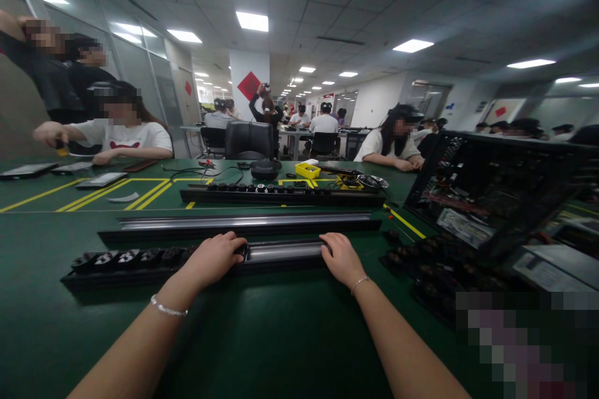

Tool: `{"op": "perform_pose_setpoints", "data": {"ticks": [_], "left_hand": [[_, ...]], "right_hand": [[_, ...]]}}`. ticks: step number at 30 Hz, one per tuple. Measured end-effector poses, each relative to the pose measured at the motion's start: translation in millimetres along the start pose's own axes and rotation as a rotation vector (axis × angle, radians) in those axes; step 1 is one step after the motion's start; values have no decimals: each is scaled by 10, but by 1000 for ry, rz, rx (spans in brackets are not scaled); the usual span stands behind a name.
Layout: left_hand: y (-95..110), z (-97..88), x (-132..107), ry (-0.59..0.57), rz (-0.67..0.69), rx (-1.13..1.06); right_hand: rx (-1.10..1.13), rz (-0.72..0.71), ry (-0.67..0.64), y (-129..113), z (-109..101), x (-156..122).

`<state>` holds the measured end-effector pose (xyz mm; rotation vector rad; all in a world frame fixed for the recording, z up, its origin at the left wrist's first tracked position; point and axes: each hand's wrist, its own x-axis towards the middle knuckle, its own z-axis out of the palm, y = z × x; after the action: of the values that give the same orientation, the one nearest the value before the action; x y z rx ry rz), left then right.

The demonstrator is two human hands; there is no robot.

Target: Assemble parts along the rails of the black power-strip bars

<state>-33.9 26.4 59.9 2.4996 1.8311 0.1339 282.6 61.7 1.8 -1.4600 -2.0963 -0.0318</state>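
Note:
A long black rail with a silvery inner channel lies in front of me on the green table. Several small black modules, which look like sockets, stand in a row along its left half. My left hand is closed over the middle of the rail, fingers curled on the black module at the end of that row; the hand partly hides it. At the rail's right end, my right hand curls its fingers around the edge. The fingertips of that hand are partly out of sight.
Behind lie a bare rail and another rail holding modules. To the right are an open computer case and a dark pile of modules. A yellow tray sits farther back. Other people sit across the table.

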Motion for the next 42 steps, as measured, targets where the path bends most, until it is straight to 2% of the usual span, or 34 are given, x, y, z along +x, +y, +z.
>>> {"op": "perform_pose_setpoints", "data": {"ticks": [10, 21, 28, 33, 42], "left_hand": [[17, 22, 22, 39, 58, -12], [124, 45, 8, 31, -6, -2], [-9, 18, 0, 10, 28, 0], [-106, -17, -2, 5, -38, 20], [-75, -22, 28, 1, -18, 32]], "right_hand": [[17, -13, 20, -14, -11, -16], [28, 30, 11, -43, -22, -24], [31, 28, 0, -41, -39, -20], [41, 25, 6, -37, -30, -19], [35, -5, 45, -10, 6, -20]]}}
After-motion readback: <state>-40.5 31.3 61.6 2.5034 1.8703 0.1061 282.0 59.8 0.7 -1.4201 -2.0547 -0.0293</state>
